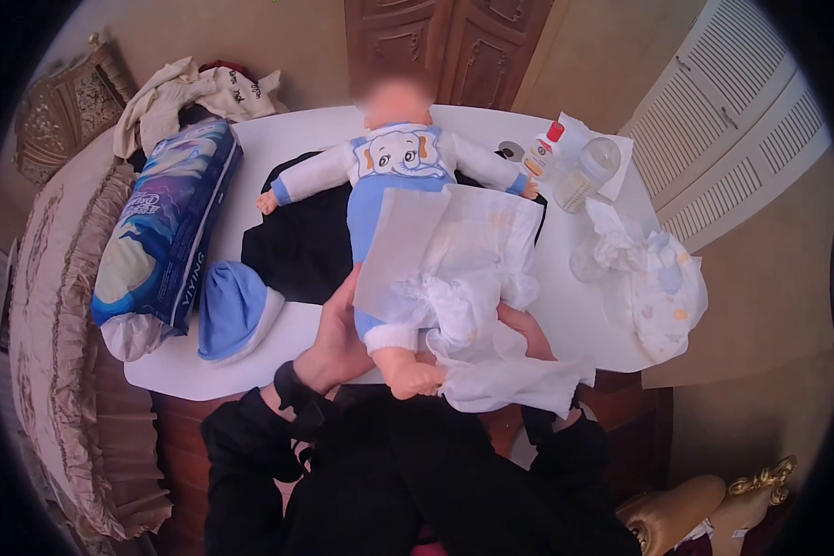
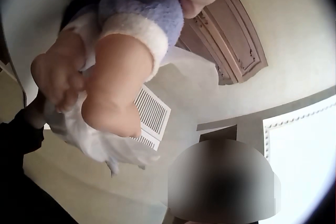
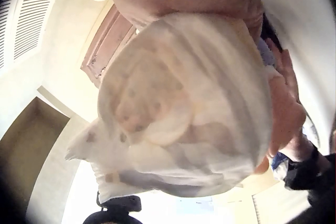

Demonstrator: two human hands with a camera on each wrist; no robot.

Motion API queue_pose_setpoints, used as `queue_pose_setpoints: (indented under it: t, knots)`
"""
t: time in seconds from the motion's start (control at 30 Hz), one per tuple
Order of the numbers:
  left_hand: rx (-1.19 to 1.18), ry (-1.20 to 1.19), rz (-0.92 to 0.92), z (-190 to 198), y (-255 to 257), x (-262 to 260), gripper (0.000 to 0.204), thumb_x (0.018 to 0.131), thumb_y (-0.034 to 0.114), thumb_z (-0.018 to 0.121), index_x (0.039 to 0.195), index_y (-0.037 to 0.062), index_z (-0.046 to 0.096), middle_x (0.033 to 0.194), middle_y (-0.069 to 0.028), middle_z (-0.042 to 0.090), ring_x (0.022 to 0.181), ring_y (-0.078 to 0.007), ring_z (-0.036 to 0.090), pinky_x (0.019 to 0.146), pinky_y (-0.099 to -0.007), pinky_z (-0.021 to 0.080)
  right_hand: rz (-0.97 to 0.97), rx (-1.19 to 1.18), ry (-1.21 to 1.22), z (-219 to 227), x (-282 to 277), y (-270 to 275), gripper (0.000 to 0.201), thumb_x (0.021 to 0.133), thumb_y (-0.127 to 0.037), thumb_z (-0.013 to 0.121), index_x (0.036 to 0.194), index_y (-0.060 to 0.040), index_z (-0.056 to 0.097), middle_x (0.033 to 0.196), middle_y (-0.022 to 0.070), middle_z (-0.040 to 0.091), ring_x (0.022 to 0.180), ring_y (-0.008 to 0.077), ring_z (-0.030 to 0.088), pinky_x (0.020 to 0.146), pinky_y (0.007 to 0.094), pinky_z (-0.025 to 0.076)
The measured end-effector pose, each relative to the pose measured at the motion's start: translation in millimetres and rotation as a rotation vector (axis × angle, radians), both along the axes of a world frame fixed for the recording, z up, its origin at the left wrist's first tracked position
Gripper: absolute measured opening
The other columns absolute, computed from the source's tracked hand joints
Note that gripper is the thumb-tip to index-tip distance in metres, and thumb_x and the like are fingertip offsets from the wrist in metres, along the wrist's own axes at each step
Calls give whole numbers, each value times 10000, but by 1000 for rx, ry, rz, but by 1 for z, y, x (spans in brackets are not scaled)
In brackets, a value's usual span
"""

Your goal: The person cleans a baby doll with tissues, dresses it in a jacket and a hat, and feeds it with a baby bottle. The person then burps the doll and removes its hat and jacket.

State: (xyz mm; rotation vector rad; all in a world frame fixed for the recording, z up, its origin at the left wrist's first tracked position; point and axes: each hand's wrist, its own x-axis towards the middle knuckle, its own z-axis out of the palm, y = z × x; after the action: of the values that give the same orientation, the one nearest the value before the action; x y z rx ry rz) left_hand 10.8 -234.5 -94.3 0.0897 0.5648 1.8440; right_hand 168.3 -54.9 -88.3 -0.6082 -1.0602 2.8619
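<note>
A baby doll [image 1: 320, 178] in a blue and white elephant outfit lies on its back on the white table [image 1: 296, 368], bare feet toward me. Over its belly and one leg lies an unfolded white diaper [image 1: 477, 232], its ruffled end draping past the table's front edge. My left hand [image 1: 338, 347] holds the doll beside its hip and thigh, the fingertips going under the diaper. On the other side my right hand [image 1: 526, 332] is at the diaper's edge, its fingers hidden behind the diaper. In the left wrist view both doll feet [image 2: 118, 85] hang close to the camera.
Left on the table are a blue diaper pack [image 1: 167, 227] and a blue and white cap [image 1: 236, 310]. Black cloth [image 1: 292, 236] is spread under the doll. At right stand a red-capped bottle [image 1: 542, 153], a baby bottle [image 1: 587, 176] and a crumpled patterned diaper [image 1: 665, 292].
</note>
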Motion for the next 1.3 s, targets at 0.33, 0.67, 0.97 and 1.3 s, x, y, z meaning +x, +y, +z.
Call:
queue_pose_setpoints:
  t: [0.33, 0.67, 0.97, 1.3]
  knots:
    - [371, -381, -115, 17, 3, -14, 643, 847, 540, 552, 1265, 55, 492, 1247, -122, 545, 1168, -301, 496, 1045, -448, 330, -171, 554, 264, 27, 34, -6, 404, 935, -248, 486, 1286, -49, 457, 1187, 69, 567, 1051, 181, 573, 911, 309, 458]
    - [593, 491, 124, 32, 12, -67, 431, 937, 427, 396, 1222, 114, 473, 1182, -83, 546, 1087, -190, 543, 956, -376, 427, -106, 112, -141, 7, 40, 23, 478, 881, -161, 566, 1302, 13, 419, 1219, 140, 554, 1075, 248, 585, 922, 364, 480]
    - [432, -81, -59, 84, 6, -56, 506, 908, 496, 401, 1261, 137, 452, 1211, -53, 538, 1068, -222, 545, 920, -400, 434, 10, 201, -179, 6, -20, 13, 402, 882, -115, 544, 1247, 27, 454, 1146, 147, 592, 1021, 254, 615, 894, 388, 507]
    - [299, -206, -56, 95, 8, -56, 481, 904, 513, 427, 1190, 138, 525, 1111, -38, 606, 936, -203, 602, 832, -364, 475, -97, -152, -134, -17, -89, -1, 389, 943, -149, 369, 1276, 51, 400, 1223, 191, 536, 1106, 298, 560, 960, 423, 457]
